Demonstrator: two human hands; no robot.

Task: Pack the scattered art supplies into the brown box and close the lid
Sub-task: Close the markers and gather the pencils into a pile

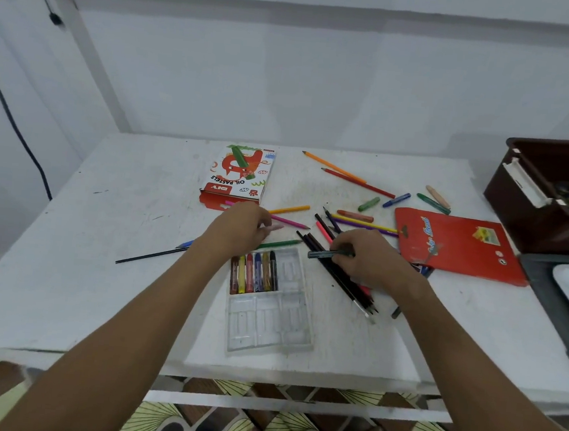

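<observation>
Left hand (240,228): palm down on the white table (102,233), fingers curled loosely over a pale pink crayon (275,228); I cannot tell whether it is actually gripped.
Right hand (365,256): fingers closed around a dark green pencil (324,254) that points left, the hand lying on top of a bundle of dark pencils (339,275).
Crayon tray (266,327): clear plastic, between the two forearms, with seven crayons lined up in its far-left compartment; the other sections look bare.
Oil pastels carton (238,177): flat at the far side of the table, just beyond the left hand.
Red pencil sleeve (459,244): flat, right of the right hand.
Loose supplies: orange pencil (335,167) and red pencil (358,183) at the back, green crayon (369,204) and blue crayon (396,200) near them.
Brown box (531,209): far right table edge, lid open, something dark inside, well apart from both hands.
</observation>
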